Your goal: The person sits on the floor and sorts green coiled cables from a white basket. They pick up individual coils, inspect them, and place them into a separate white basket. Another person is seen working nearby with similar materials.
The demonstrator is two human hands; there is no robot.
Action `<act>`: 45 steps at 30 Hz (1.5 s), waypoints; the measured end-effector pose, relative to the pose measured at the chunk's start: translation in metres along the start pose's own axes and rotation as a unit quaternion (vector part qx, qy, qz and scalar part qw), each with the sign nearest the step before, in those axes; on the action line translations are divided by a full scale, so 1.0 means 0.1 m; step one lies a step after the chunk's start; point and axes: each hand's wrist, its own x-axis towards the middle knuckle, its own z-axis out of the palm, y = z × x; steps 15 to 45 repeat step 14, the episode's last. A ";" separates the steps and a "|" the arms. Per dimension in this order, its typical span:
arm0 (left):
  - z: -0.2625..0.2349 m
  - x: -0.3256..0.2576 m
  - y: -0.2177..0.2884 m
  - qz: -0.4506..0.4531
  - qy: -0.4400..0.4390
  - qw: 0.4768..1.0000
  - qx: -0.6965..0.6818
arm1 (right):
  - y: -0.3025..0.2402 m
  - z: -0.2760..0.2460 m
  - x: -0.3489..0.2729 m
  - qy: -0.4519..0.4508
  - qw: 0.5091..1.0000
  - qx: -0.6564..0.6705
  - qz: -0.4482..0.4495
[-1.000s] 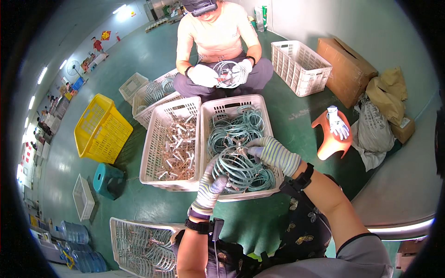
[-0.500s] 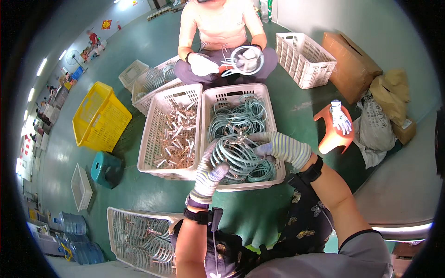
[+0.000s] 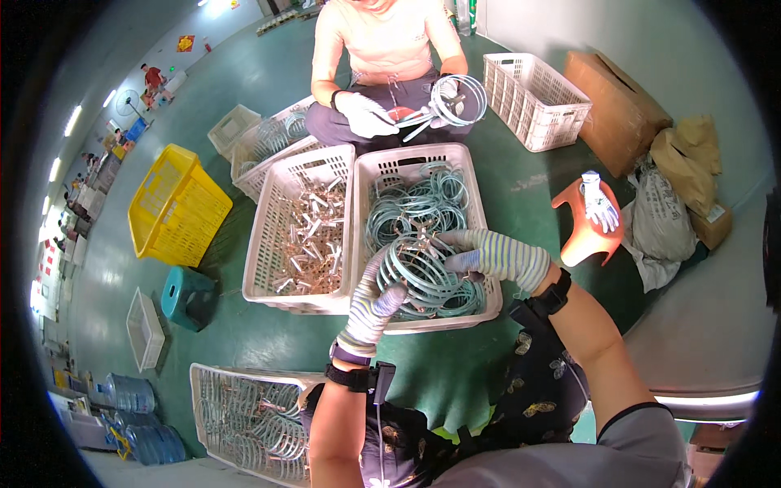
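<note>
Both my hands wear striped knit gloves. My left hand [image 3: 372, 307] is closed on the near left side of a bundle of pale blue-green tubing coils [image 3: 404, 281]. My right hand [image 3: 498, 257] grips the same bundle at its upper right, by the metal-coloured ends, with the fingertips partly hidden. The bundle is held over a white crate [image 3: 480, 199] of more tangled coils [image 3: 419, 207]. To its left stands another white crate [image 3: 262, 232] with many small white and copper-coloured pieces [image 3: 313, 236].
A co-worker sits opposite, white-gloved hands [image 3: 366, 115] holding a coil [image 3: 460, 99]. Left are a yellow basket [image 3: 183, 199], a teal stool [image 3: 185, 299] and a crate of coils [image 3: 252, 419]. Right are an orange stool [image 3: 579, 232] with a glove, an open crate [image 3: 537, 122] and a cardboard box [image 3: 614, 114].
My hands keep hold of the tubing bundle, which has tilted slightly. The co-worker's coil has shifted right, and their left-side hand has moved toward it.
</note>
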 end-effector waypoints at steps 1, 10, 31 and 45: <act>-0.01 0.01 -0.03 0.003 -0.007 1.000 -0.001 | 0.00 -0.01 0.00 0.013 1.000 -0.010 0.006; -0.01 -0.13 0.20 -0.013 -0.031 0.999 -0.025 | -0.09 0.05 0.03 0.054 0.998 -0.041 -0.005; -0.18 -0.37 0.33 0.004 0.052 0.999 -0.009 | -0.18 0.23 0.26 -0.009 0.998 -0.001 -0.057; -0.18 -0.37 0.33 0.004 0.052 0.999 -0.009 | -0.18 0.23 0.26 -0.009 0.998 -0.001 -0.057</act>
